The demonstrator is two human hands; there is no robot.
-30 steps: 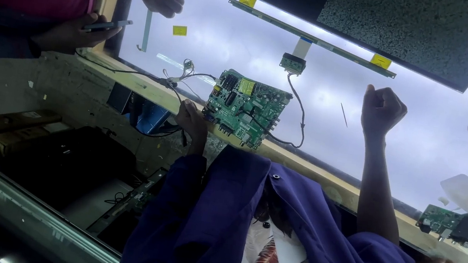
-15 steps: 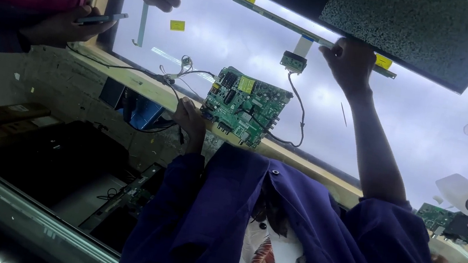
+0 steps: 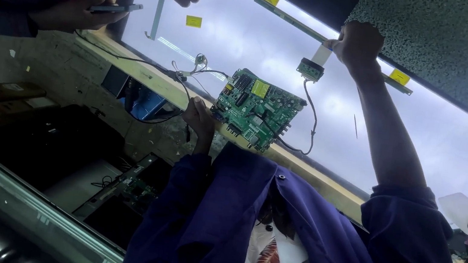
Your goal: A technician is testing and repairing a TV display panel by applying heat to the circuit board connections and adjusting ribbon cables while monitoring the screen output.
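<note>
**Right hand now up at the strip**

Right hand (image 3: 356,45) has risen, fingers closed on the narrow strip (image 3: 298,23). Left hand (image 3: 200,122) grips the green circuit board (image 3: 258,109) at the bench (image 3: 324,184) edge; its fingers are hidden behind the board.

Left hand (image 3: 199,122) holds the green circuit board (image 3: 256,109); right hand (image 3: 356,45) apparently pinches a white ribbon cable (image 3: 321,55).

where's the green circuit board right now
In the head view the green circuit board sits near centre on the lit panel's wooden edge, held at its left side by the left hand, below the small connector board.
</note>
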